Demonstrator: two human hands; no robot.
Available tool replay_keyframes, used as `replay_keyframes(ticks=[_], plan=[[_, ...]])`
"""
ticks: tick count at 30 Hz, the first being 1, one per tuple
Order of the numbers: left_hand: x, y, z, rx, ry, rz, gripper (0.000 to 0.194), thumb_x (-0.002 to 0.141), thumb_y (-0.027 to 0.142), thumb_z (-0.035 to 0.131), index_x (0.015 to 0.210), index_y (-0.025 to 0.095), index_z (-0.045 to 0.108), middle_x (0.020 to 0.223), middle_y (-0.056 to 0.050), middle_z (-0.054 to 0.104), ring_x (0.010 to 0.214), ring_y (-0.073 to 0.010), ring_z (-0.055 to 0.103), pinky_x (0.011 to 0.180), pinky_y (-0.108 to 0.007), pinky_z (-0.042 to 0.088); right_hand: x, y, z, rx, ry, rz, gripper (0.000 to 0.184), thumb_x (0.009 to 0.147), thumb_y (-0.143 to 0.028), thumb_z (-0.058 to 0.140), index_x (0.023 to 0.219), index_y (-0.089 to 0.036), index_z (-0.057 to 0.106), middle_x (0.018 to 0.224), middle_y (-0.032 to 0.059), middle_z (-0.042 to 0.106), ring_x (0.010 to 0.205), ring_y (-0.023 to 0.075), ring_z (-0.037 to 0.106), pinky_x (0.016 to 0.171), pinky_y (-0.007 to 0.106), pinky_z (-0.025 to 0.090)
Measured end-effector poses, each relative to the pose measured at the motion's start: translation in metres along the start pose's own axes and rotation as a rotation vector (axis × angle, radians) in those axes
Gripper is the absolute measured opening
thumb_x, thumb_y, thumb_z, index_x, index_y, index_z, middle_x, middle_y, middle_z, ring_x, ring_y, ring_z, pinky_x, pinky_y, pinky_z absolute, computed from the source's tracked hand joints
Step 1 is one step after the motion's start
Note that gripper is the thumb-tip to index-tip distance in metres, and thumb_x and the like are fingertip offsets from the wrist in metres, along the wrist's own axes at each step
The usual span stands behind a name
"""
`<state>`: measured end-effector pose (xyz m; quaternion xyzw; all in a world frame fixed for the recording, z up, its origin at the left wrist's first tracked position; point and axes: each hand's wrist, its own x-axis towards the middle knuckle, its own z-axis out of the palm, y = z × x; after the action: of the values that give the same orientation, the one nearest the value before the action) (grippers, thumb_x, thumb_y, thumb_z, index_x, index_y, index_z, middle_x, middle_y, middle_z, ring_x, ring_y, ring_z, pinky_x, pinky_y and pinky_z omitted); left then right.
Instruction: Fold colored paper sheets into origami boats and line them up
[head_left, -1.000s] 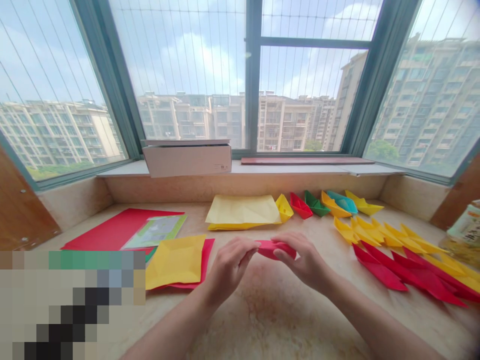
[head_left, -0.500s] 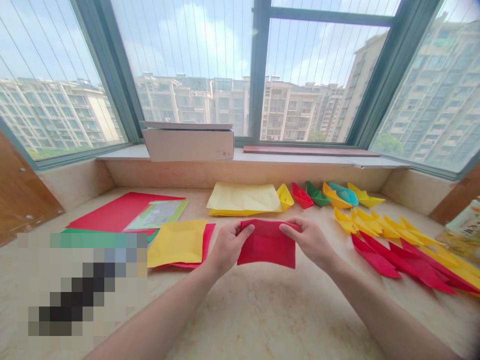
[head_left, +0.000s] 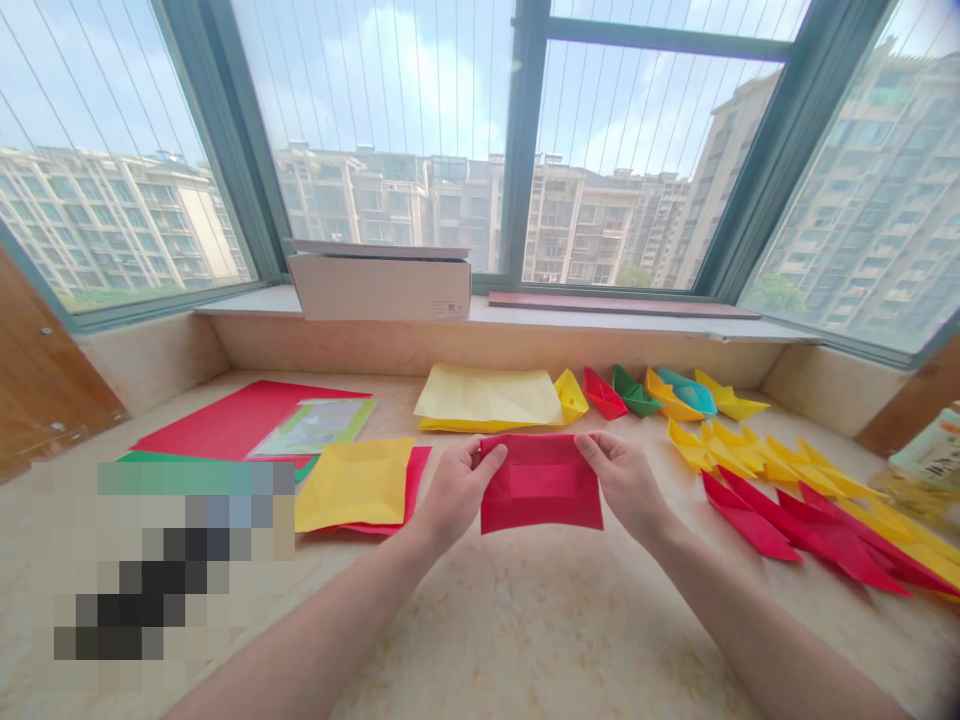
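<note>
A creased rectangle of red paper is held up by its two top corners over the stone counter. My left hand pinches its upper left corner, thumb in front and fingers behind. At the upper right corner, my right hand grips in the same manner. The sheet hangs slightly bowed, its lower edge curved. Left of it lies a yellow sheet on top of red paper. Behind it rests a pale yellow paper stack.
Several folded paper boats stand at the back right, among them a green boat. Red folded pieces and yellow folded pieces lie on the right. A large red sheet is at the left. A white box sits on the sill.
My right hand has moved slightly right, and the red paper is spread a little wider and flatter between my hands. Both hands keep their hold.
</note>
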<state>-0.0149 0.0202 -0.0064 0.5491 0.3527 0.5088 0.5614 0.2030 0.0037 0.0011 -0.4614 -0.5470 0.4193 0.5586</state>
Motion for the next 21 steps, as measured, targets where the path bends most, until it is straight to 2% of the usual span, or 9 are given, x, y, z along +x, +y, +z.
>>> replay_keyframes(ticks=[1, 3, 5, 6, 9, 12, 14, 17, 21], plan=[[0.001, -0.001, -0.001, -0.002, 0.027, -0.003, 0.031, 0.081, 0.045, 0.07, 0.096, 0.017, 0.068, 0.09, -0.006, 0.074, 0.082, -0.0215, 0.068, 0.071, -0.029, 0.054, 0.0, -0.001, 0.0, -0.001, -0.017, -0.027, 0.043, 0.084, -0.054, 0.063, 0.107, -0.018, 0.067, 0.077, 0.0048, 0.07, 0.066, 0.02, 0.064, 0.059, 0.03, 0.051], [0.002, -0.002, -0.003, -0.028, 0.088, -0.003, 0.032, 0.08, 0.044, 0.07, 0.097, 0.017, 0.067, 0.091, -0.006, 0.073, 0.082, -0.0202, 0.069, 0.072, -0.028, 0.054, -0.001, -0.003, 0.0, 0.041, -0.087, -0.063, 0.052, 0.087, -0.048, 0.059, 0.133, -0.025, 0.051, 0.088, 0.0038, 0.071, 0.069, 0.0185, 0.065, 0.062, 0.03, 0.053], [0.003, -0.003, -0.003, -0.102, 0.134, -0.009, 0.032, 0.081, 0.043, 0.07, 0.099, 0.016, 0.065, 0.092, -0.007, 0.073, 0.082, -0.0189, 0.069, 0.074, -0.029, 0.054, -0.003, -0.005, 0.0, 0.106, -0.194, -0.078, 0.065, 0.086, -0.041, 0.059, 0.145, -0.033, 0.034, 0.107, 0.005, 0.07, 0.077, 0.0183, 0.067, 0.068, 0.032, 0.055], [0.004, -0.002, -0.003, -0.147, 0.147, -0.017, 0.032, 0.081, 0.042, 0.07, 0.099, 0.016, 0.064, 0.093, -0.007, 0.073, 0.081, -0.0185, 0.07, 0.074, -0.029, 0.055, -0.004, -0.007, 0.0, 0.118, -0.255, -0.081, 0.067, 0.085, -0.038, 0.059, 0.146, -0.035, 0.032, 0.117, 0.0061, 0.067, 0.084, 0.019, 0.068, 0.073, 0.034, 0.056], [0.004, -0.001, -0.001, -0.221, 0.191, -0.037, 0.031, 0.08, 0.04, 0.071, 0.099, 0.018, 0.059, 0.094, -0.006, 0.072, 0.079, -0.0176, 0.07, 0.072, -0.029, 0.056, -0.009, -0.01, 0.0, 0.074, -0.422, -0.054, 0.066, 0.083, -0.031, 0.061, 0.145, -0.035, 0.039, 0.137, 0.0077, 0.057, 0.106, 0.023, 0.064, 0.087, 0.039, 0.053], [0.003, -0.001, 0.001, -0.209, 0.241, -0.018, 0.03, 0.081, 0.039, 0.071, 0.099, 0.02, 0.058, 0.096, -0.005, 0.072, 0.079, -0.0165, 0.07, 0.072, -0.029, 0.056, -0.011, -0.01, -0.002, 0.08, -0.532, 0.019, 0.066, 0.08, -0.031, 0.062, 0.144, -0.031, 0.045, 0.138, 0.0078, 0.058, 0.117, 0.027, 0.059, 0.098, 0.044, 0.047], [0.002, -0.001, 0.001, -0.188, 0.232, 0.002, 0.029, 0.081, 0.039, 0.07, 0.099, 0.019, 0.057, 0.097, -0.005, 0.072, 0.081, -0.0168, 0.07, 0.073, -0.028, 0.056, -0.009, -0.008, -0.005, 0.127, -0.499, 0.033, 0.062, 0.081, -0.036, 0.06, 0.142, -0.027, 0.049, 0.134, 0.0091, 0.061, 0.118, 0.0294, 0.058, 0.099, 0.046, 0.046], [-0.001, 0.0, 0.003, -0.153, 0.142, -0.018, 0.034, 0.08, 0.038, 0.072, 0.101, 0.018, 0.055, 0.092, -0.006, 0.072, 0.079, -0.0185, 0.071, 0.071, -0.029, 0.055, -0.006, -0.007, -0.01, 0.234, -0.391, -0.007, 0.055, 0.086, -0.051, 0.052, 0.133, -0.023, 0.06, 0.131, 0.0108, 0.063, 0.119, 0.0321, 0.057, 0.097, 0.048, 0.046], [-0.005, 0.004, 0.006, -0.137, 0.096, -0.058, 0.054, 0.081, 0.037, 0.071, 0.126, 0.022, 0.045, 0.084, -0.002, 0.072, 0.07, -0.0178, 0.069, 0.062, -0.027, 0.053, -0.001, -0.011, -0.013, 0.354, -0.352, 0.049, 0.07, 0.091, -0.07, 0.031, 0.122, -0.02, 0.069, 0.125, 0.0135, 0.067, 0.121, 0.0326, 0.057, 0.101, 0.049, 0.042]])
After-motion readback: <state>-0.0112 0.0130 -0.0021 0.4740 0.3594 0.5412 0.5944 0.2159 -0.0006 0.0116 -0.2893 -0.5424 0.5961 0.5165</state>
